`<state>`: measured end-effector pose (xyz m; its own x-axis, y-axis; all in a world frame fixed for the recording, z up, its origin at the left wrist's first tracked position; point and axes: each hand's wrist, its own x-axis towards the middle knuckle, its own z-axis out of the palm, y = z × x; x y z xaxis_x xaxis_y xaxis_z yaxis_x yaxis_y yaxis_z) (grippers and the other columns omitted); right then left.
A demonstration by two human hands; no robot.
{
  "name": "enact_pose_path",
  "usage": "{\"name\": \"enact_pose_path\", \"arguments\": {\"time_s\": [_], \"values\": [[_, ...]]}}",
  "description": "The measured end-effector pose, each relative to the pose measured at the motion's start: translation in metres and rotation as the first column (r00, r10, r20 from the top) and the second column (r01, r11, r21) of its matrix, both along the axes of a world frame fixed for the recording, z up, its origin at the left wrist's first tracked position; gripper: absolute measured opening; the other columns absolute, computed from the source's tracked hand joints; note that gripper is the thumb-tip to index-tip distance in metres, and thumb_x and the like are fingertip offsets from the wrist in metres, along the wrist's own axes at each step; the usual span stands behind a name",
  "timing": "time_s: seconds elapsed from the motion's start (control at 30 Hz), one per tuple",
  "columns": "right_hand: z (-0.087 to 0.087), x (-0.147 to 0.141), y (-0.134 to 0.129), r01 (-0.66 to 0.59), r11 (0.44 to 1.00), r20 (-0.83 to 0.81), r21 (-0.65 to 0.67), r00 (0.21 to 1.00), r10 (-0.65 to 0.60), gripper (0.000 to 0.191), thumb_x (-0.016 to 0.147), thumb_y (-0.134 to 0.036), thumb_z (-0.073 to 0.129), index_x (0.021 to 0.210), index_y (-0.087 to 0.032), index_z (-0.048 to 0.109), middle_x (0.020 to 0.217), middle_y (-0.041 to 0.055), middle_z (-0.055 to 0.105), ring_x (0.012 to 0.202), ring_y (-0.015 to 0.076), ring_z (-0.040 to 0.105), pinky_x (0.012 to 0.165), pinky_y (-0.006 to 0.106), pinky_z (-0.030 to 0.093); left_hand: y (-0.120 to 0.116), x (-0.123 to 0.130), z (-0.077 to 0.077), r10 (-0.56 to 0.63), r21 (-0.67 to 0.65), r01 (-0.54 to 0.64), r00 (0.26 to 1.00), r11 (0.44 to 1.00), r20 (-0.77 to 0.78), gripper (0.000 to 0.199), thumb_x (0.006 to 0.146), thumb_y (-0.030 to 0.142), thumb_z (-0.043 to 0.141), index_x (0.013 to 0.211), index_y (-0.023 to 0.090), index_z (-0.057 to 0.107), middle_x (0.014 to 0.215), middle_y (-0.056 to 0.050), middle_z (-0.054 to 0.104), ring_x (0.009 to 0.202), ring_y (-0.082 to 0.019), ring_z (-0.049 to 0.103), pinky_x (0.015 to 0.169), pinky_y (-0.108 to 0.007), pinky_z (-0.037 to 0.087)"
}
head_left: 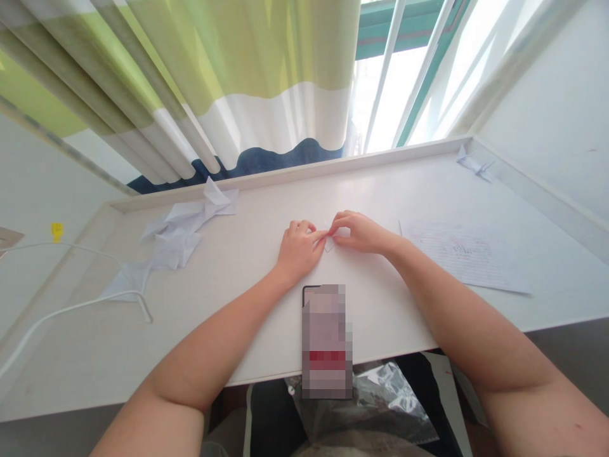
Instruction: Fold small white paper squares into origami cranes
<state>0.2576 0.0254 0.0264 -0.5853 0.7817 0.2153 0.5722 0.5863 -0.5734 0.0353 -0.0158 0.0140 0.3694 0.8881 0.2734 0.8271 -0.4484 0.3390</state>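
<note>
A small folded piece of white paper (pixel 330 244) lies on the desk, mostly covered by fingers. My left hand (pixel 301 246) has its thumb and index finger closed on the paper's left side, its other fingers curled. From the right, my right hand (pixel 356 233) pinches the same paper between thumb and fingertips. The fingertips of both hands nearly meet over it. A phone (pixel 326 343) with a blurred-out screen lies just below the hands, at the desk's front edge.
Several folded white paper shapes (pixel 178 238) lie at the left, and more folded paper (pixel 476 166) sits in the far right corner. A lined sheet with writing (pixel 461 254) is right of my hands. A white bent tube (pixel 71 311) reaches over the desk (pixel 247 336) at left.
</note>
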Motion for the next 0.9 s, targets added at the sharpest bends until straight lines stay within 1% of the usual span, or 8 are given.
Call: {"name": "enact_pose_path", "arguments": {"time_s": [0.23,0.37,0.43,0.57,0.67,0.73,0.83,0.9], "values": [[0.001,-0.001,-0.001,0.013,1.0,0.004,0.005,1.0,-0.013,0.022,0.088,-0.016,0.063,0.095,-0.024,0.083,0.101,0.0079,0.079,0.098,0.0262,0.071,0.097,0.043,0.054,0.002,-0.001,-0.002,0.011,-0.018,-0.01,0.998,1.0,0.058,0.027,0.105,0.034,0.063,0.122,0.031,0.084,0.121,-0.01,0.071,0.121,-0.031,0.058,0.11,-0.049,0.05],[0.001,-0.002,-0.001,0.077,0.997,-0.068,-0.014,0.995,-0.078,0.025,0.089,-0.015,0.061,0.1,-0.022,0.082,0.1,0.0069,0.08,0.099,0.0252,0.072,0.097,0.042,0.055,0.002,0.0,-0.001,0.031,-0.044,-0.028,0.998,0.999,0.057,0.026,0.105,0.033,0.063,0.122,0.028,0.082,0.122,-0.01,0.072,0.121,-0.031,0.059,0.111,-0.049,0.05],[0.001,-0.002,-0.001,0.108,0.993,-0.082,-0.042,0.99,-0.111,0.024,0.09,-0.015,0.06,0.098,-0.021,0.082,0.1,0.0074,0.08,0.098,0.0246,0.073,0.094,0.04,0.055,0.002,0.0,0.0,0.037,-0.056,-0.034,0.998,0.998,0.057,0.025,0.105,0.032,0.063,0.121,0.027,0.081,0.121,-0.009,0.073,0.121,-0.03,0.059,0.111,-0.048,0.05],[-0.002,-0.003,0.001,0.091,0.995,-0.065,-0.036,0.994,-0.093,0.017,0.094,-0.025,0.066,0.092,-0.022,0.082,0.097,0.0084,0.079,0.097,0.0263,0.071,0.095,0.043,0.053,0.001,0.001,0.002,0.04,-0.073,-0.035,0.997,0.997,0.068,0.021,0.105,0.031,0.063,0.116,0.027,0.081,0.122,-0.009,0.072,0.124,-0.031,0.059,0.112,-0.048,0.049],[-0.006,-0.003,0.003,0.077,0.997,-0.022,-0.013,0.997,-0.077,0.014,0.092,-0.026,0.07,0.095,-0.024,0.084,0.099,0.0084,0.078,0.1,0.0278,0.069,0.098,0.045,0.052,0.003,0.001,0.004,0.051,-0.111,-0.037,0.991,0.993,0.123,0.014,0.102,0.029,0.067,0.109,0.027,0.079,0.121,-0.008,0.072,0.125,-0.03,0.058,0.115,-0.048,0.047],[-0.007,-0.002,0.004,0.085,0.996,-0.003,-0.014,0.996,-0.085,0.017,0.091,-0.025,0.072,0.1,-0.025,0.086,0.102,0.009,0.077,0.102,0.0285,0.069,0.099,0.046,0.052,0.004,0.001,0.006,0.067,-0.148,-0.041,0.982,0.988,0.178,0.007,0.1,0.031,0.07,0.1,0.026,0.075,0.117,-0.006,0.073,0.123,-0.029,0.059,0.115,-0.048,0.047],[-0.007,-0.003,0.004,0.091,0.996,0.025,-0.017,0.996,-0.091,0.022,0.092,-0.028,0.073,0.109,-0.025,0.087,0.104,0.0105,0.077,0.105,0.0303,0.068,0.1,0.047,0.051,0.006,0.001,0.008,0.081,-0.183,-0.04,0.971,0.982,0.225,0.02,0.099,0.036,0.072,0.085,0.024,0.067,0.113,-0.006,0.073,0.118,-0.028,0.06,0.113,-0.047,0.048],[-0.005,-0.005,0.002,0.102,0.995,0.06,-0.017,0.993,-0.1,0.026,0.093,-0.028,0.071,0.114,-0.025,0.087,0.107,0.0114,0.076,0.108,0.0321,0.067,0.102,0.049,0.05,0.006,0.001,0.008,0.079,-0.179,-0.04,0.973,0.983,0.216,0.022,0.098,0.035,0.073,0.081,0.023,0.065,0.113,-0.006,0.073,0.118,-0.028,0.06,0.113,-0.047,0.049]]}}
